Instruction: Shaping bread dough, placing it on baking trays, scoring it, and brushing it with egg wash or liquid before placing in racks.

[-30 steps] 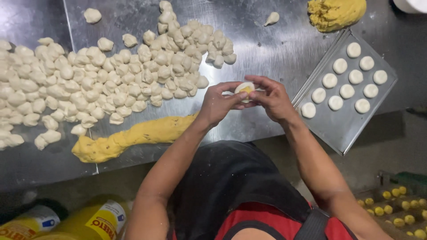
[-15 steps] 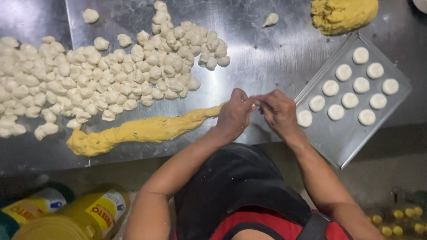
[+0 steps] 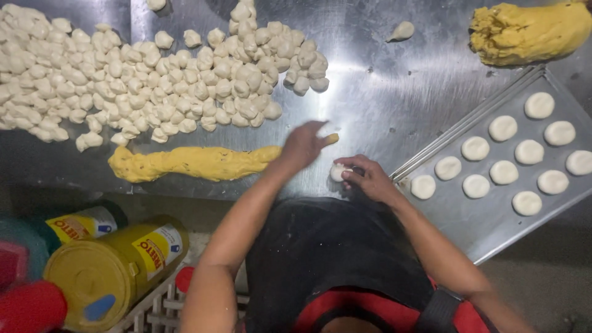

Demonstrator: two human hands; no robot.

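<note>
Right hand (image 3: 368, 179): closed on a white dough ball (image 3: 338, 172), held at the table's (image 3: 382, 92) near edge, just left of the tray (image 3: 493, 222).
Left hand (image 3: 303, 145): blurred; grip cannot be told; set over the yellow roll's (image 3: 191, 162) right end.
Open room: bare steel between dough pile (image 3: 154, 80) and tray.
Cut off: yellow lump (image 3: 527, 34) at top right; tray at right.

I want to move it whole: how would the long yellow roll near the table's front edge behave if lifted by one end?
The yellow roll looks soft and lumpy, so it would probably sag or tear rather than stay stiff. Its rough, cracked surface suggests it is crumbly and not slippery. Being uneven and flattened, it seems unlikely to roll.
</note>
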